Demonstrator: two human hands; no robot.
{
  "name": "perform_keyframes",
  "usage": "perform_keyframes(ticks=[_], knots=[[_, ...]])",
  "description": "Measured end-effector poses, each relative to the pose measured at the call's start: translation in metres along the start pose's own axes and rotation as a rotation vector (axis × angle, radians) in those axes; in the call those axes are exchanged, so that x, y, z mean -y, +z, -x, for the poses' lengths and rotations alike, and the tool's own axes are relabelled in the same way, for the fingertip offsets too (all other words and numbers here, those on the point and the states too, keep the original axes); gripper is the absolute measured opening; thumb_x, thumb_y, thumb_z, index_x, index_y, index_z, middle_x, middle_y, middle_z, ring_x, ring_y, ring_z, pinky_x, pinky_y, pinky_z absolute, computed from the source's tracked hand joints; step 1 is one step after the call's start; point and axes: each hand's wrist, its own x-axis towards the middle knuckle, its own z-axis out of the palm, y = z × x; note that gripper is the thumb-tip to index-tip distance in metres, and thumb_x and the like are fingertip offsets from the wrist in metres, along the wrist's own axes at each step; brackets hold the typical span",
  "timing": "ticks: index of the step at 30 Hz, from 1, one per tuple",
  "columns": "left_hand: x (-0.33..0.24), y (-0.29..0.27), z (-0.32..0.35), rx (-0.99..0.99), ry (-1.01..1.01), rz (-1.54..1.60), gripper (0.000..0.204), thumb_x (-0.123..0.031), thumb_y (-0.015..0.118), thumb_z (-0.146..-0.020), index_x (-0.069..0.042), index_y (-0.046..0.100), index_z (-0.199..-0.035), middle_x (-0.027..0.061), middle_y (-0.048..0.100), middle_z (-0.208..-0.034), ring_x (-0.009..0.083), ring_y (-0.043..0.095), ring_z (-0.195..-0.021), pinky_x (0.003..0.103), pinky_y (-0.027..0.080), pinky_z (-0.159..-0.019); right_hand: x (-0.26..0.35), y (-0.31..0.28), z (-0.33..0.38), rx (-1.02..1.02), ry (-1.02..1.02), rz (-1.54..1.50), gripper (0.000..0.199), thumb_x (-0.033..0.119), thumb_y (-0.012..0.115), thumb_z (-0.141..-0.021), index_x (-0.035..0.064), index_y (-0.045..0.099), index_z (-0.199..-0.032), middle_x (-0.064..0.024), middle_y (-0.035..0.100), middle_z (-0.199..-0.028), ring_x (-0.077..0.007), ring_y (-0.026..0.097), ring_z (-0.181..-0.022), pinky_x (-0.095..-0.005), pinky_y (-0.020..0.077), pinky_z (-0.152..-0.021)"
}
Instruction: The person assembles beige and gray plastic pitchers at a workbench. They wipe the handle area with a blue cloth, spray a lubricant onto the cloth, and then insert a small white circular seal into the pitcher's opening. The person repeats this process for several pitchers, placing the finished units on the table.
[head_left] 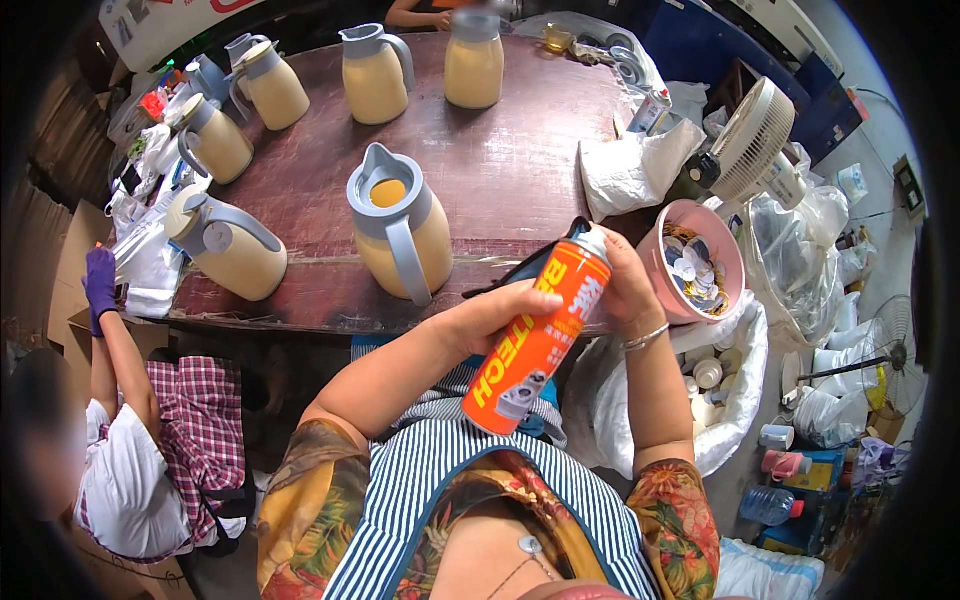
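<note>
The left hand [500,315] is wrapped around the middle of an orange spray can [535,345], fingers curled over its printed side, gripping it firmly. The right hand [625,280] closes on the can's upper end, fingers cupped about the pale cap so that the nozzle itself is mostly hidden. The can is held in the air above the person's lap, just in front of the near edge of the table [520,170]. Its long axis runs on a slant: the bottom sits low and toward the person's chest, the cap end points up and away to the right, toward the table edge.

Just beyond the hands a cream jug with a grey open top and handle [400,235] stands upright on the dark wood. More jugs of the same kind stand farther back and to the left, one nearest the left edge [225,245]. Right of the hands, a pink tub [650,250] holds small round parts. A small white fan [750,145] stands behind it. At lower left a second person in a purple glove [100,285] reaches up toward the table
</note>
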Motion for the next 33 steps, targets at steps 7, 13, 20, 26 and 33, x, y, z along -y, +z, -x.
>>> perform_keyframes(ticks=[7,13,20,26,33], knots=[[0.007,0.011,0.012,-0.015,-0.010,0.494,0.061,-0.049,0.055,-0.093,0.004,0.051,-0.124,0.0216,0.065,-0.100,0.0305,0.070,-0.085,0.041,0.062,-0.069,-0.074,0.020,0.013,-0.322,0.193,-0.484,0.039,0.032,0.046,-0.102,0.0002,0.060,-0.120,-0.0046,0.068,-0.084,-0.0070,0.057,-0.054,-0.0230,0.0503,-0.047],[0.007,0.022,0.013,0.019,0.079,0.733,0.064,-0.052,0.051,-0.094,0.007,0.054,-0.120,0.0210,0.065,-0.102,0.0325,0.068,-0.088,0.045,0.059,-0.078,-0.096,0.034,0.024,-0.117,0.083,-0.809,0.033,0.031,0.046,-0.105,0.0033,0.056,-0.120,0.0043,0.054,-0.067,-0.0008,0.042,-0.045,-0.0136,0.0345,-0.035],[0.016,0.029,0.003,0.098,0.132,1.000,0.068,-0.051,0.059,-0.090,0.010,0.052,-0.119,0.0199,0.062,-0.105,0.0315,0.062,-0.099,0.043,0.056,-0.087,-0.092,0.049,0.018,-0.218,0.160,-1.184,0.042,0.034,0.044,-0.106,0.0170,0.044,-0.067,0.0116,0.025,-0.052,-0.0020,0.020,-0.041,-0.0139,0.0279,-0.038],[0.017,0.027,0.001,0.028,0.132,1.020,0.070,-0.051,0.060,-0.089,0.012,0.051,-0.118,0.0218,0.062,-0.106,0.0311,0.064,-0.096,0.041,0.056,-0.088,-0.093,0.047,0.022,-0.314,0.071,-1.080,0.048,0.037,0.046,-0.104,0.0197,0.034,-0.061,0.0108,0.022,-0.051,-0.0028,0.022,-0.045,-0.0158,0.0375,-0.051],[0.015,0.027,0.005,0.024,0.135,0.936,0.065,-0.051,0.059,-0.090,0.007,0.052,-0.118,0.0185,0.061,-0.103,0.0308,0.062,-0.095,0.043,0.055,-0.086,-0.111,0.040,0.017,-0.222,0.017,-0.863,0.023,0.025,0.047,-0.105,0.0042,0.055,-0.111,0.0082,0.043,-0.065,-0.0006,0.033,-0.045,-0.0133,0.0385,-0.045]])
